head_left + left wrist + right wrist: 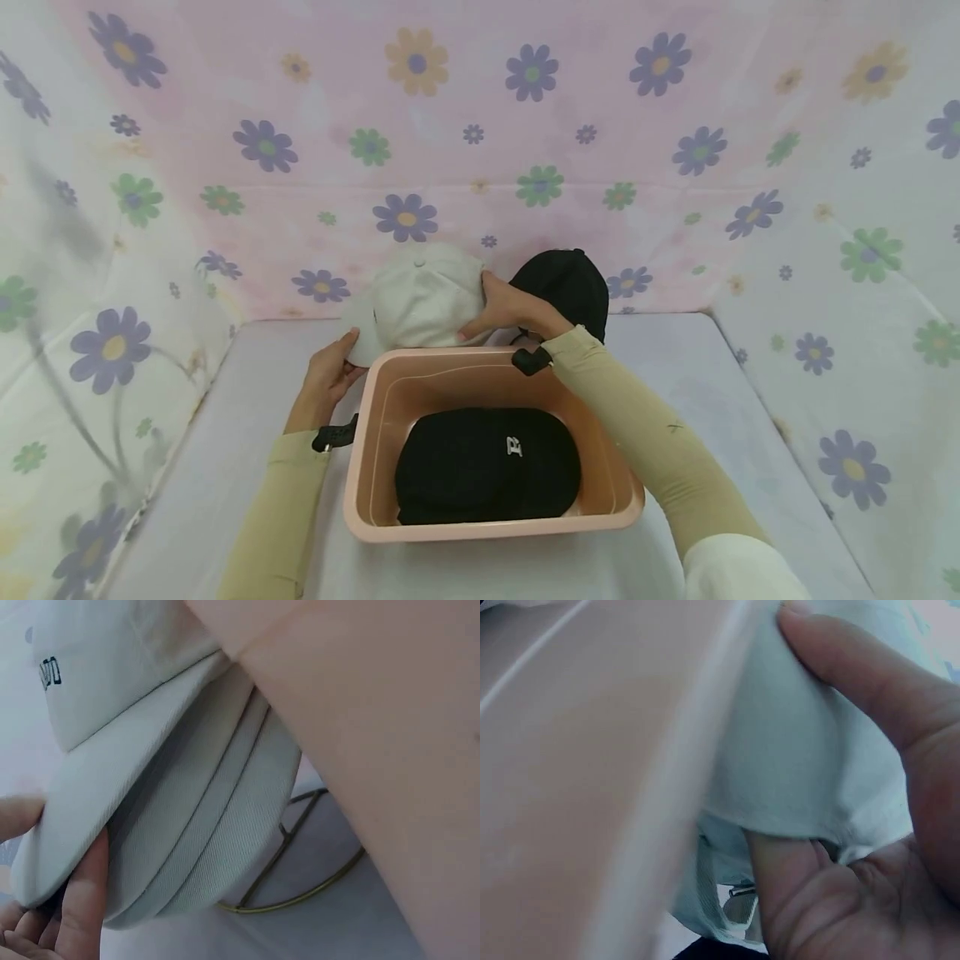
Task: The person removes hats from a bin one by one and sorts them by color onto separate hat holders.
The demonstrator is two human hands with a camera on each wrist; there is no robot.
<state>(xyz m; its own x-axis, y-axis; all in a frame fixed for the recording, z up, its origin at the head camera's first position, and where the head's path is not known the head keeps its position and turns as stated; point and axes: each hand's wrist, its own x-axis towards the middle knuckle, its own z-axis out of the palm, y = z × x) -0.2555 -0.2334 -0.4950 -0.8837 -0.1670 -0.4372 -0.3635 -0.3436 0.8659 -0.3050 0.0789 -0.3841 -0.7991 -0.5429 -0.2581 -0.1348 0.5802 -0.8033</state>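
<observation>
A white cap [427,293] stands behind the pink basin, its brim to the left. My left hand [327,372] pinches that brim, thumb on top and fingers beneath. In the left wrist view, more pale brims [206,840] are stacked under the top one, and dark lettering [50,673] shows on its front. At the opposite side, my right hand [512,305] grips the cap's back edge; in the right wrist view the thumb lies outside the fabric and the fingers go under the edge. A strap [709,892] with a metal buckle hangs below.
The pink basin [360,492] stands in front, between my forearms, holding a black cap [465,467] with a white letter. Another black cap [570,287] stands behind my right wrist. A brass-coloured wire stand [281,902] shows beneath the pale brims. Flowered cloth walls [465,158] enclose the table.
</observation>
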